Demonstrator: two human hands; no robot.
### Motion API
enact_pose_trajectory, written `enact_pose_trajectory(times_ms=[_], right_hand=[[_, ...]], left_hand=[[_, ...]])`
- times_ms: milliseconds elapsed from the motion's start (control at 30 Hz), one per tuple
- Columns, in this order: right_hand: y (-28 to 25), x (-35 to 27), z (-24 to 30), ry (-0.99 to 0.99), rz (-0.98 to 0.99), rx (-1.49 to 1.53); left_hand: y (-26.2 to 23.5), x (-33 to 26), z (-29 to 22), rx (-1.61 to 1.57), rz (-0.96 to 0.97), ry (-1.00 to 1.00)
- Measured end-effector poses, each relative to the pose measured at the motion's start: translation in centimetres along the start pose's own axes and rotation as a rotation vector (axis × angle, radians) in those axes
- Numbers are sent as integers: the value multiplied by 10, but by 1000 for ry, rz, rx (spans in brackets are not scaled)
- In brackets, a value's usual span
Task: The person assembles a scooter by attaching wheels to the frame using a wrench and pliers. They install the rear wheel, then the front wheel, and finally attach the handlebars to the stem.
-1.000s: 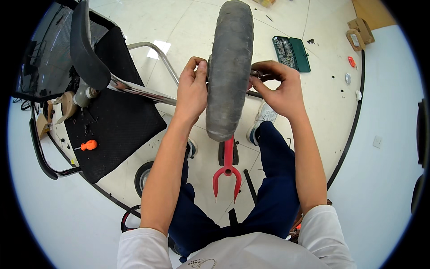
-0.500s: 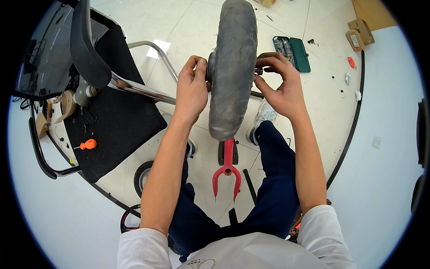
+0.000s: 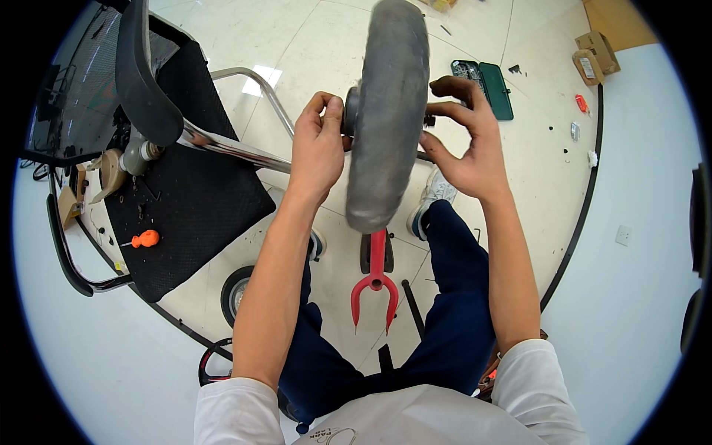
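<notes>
Upright in front of me is a grey-black, scuffed rubber-tyred wheel (image 3: 387, 119), seen tread-on, its surface slightly smeared by motion. My left hand (image 3: 319, 133) is closed at the wheel's left side, thumb on top, pinching the axle end beside the dark round hub (image 3: 351, 111). On the other side, my right hand (image 3: 469, 133) has its fingers apart, curved around the short dark axle end (image 3: 429, 121). Its thumb and fingertips are close to that end; whether they touch it cannot be made out. Below the wheel is a red fork (image 3: 377, 282), prongs pointing toward me.
A black mesh chair (image 3: 193, 200) at left carries an orange-handled screwdriver (image 3: 146, 239) and loose parts. On the floor are a green toolbox (image 3: 495, 91), another small wheel (image 3: 237, 293) and a black bar (image 3: 414, 308). Cardboard boxes (image 3: 597, 53) stand far right.
My right fingers have opened and spread away from the axle end. The wheel has tilted slightly, its top shifting right, and its tread is now blurred. My left hand keeps its grip.
</notes>
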State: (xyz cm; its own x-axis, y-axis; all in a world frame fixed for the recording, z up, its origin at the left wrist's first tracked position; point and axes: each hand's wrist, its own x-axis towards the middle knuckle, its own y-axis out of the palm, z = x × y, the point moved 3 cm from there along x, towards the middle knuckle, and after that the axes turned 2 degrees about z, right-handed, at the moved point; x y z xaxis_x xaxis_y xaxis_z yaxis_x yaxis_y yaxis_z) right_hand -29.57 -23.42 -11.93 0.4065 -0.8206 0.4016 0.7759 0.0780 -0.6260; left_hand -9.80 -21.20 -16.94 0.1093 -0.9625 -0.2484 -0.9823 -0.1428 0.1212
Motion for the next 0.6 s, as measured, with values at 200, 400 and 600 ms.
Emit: enact_pose_trajectory(times_ms=[200, 400, 600], right_hand=[[-1, -1, 5, 65, -39, 10], [-6, -2, 9, 43, -91, 141], [-10, -4, -1, 122, -108, 191]], left_hand=[[4, -3, -2, -30, 38, 1], [4, -3, -4, -51, 13, -8], [3, -2, -1, -72, 42, -7]])
